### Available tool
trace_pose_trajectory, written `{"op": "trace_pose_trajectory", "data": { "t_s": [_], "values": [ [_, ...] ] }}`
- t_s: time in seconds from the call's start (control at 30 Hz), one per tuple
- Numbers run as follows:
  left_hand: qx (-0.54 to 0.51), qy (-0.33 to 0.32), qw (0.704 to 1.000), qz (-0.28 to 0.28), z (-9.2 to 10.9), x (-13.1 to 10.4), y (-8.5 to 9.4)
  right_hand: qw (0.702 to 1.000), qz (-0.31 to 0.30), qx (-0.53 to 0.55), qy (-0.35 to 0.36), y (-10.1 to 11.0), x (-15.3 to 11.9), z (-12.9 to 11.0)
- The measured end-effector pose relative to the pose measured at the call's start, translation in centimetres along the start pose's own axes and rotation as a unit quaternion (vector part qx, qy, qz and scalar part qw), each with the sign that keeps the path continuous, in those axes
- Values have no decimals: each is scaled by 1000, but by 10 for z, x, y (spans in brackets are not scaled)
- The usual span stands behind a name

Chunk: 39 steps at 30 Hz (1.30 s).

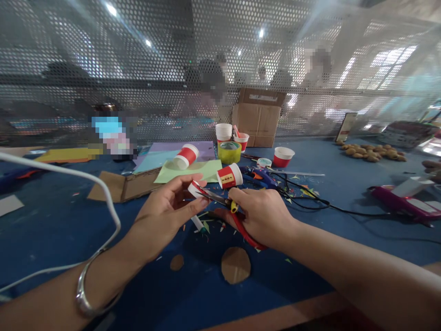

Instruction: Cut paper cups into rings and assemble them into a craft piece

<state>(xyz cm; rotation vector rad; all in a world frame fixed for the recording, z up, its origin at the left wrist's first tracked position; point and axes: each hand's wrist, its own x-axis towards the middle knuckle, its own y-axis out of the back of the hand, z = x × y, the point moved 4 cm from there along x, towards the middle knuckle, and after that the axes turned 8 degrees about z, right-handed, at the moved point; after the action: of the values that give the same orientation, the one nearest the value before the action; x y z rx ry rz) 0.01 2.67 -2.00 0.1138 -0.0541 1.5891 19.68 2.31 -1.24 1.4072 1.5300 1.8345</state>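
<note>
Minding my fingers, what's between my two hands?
The scissors: in the head view, they reach from your right hand to the red-and-white piece in your left hand.

White cable [69,169] partly off-frame left

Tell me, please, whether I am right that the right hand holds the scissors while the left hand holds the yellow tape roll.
Not quite: the head view shows the left hand holding a red-and-white paper piece, while the yellow tape roll sits beyond the hands. The right hand does hold the scissors.
</note>
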Motion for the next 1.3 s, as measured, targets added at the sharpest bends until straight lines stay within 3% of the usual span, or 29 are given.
{"op": "trace_pose_trajectory", "data": {
  "t_s": [0.4,1.3],
  "values": [
    [15,-19,1000,-4,8,-5,-5,1000,0,-11,5,-1,-1,1],
    [19,-24,999,-22,0,-4,-3,998,-52,-39,1,-3,0,0]
  ]
}}
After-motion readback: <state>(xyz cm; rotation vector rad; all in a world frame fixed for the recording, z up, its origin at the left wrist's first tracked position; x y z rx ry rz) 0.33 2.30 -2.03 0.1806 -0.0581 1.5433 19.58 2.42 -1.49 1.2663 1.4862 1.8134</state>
